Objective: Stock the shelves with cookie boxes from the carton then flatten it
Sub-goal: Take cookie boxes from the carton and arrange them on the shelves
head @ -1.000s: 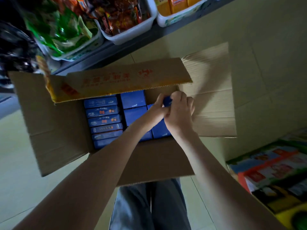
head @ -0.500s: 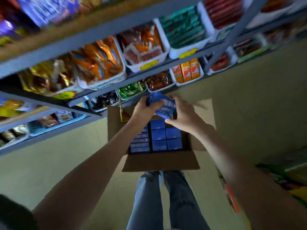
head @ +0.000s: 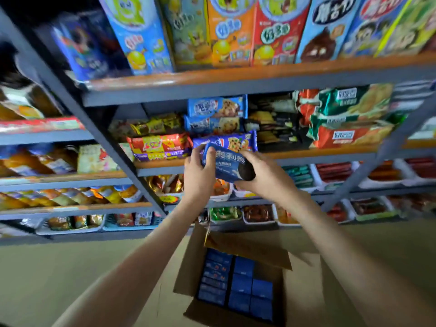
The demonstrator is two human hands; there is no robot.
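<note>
I have the cookie box (head: 227, 165) up in front of the middle shelf (head: 306, 155), with one hand at each end. The left hand (head: 199, 178) grips the nine o'clock end, thumb over the printed face and the other fingers curled behind. The right hand (head: 264, 182) cups the four o'clock end from underneath, fingers clamped round the back, where I cannot see their tips. I use two hands because the box is long and light and would twist in a one-ended grip. This way I can keep it level and aim it.

The box sits tilted, its nine o'clock end higher, and overlaps the lowest pack of the stack of blue cookie packs (head: 217, 123) at its twelve o'clock. I cannot tell whether they touch. I judge that slot the target, since like goes with like (the printed face is towards me, so it would read from the aisle). The red and yellow packs (head: 160, 143) crowd in at ten o'clock, so the box probably has to slide in straight rather than swing.

The carton (head: 250, 252) stands open on the floor at six o'clock, flaps folded out so I can reach in from above. Rows of boxes (head: 240, 282) fill most of it, so stocking is at an early stage and flattening is a long way off.
</note>
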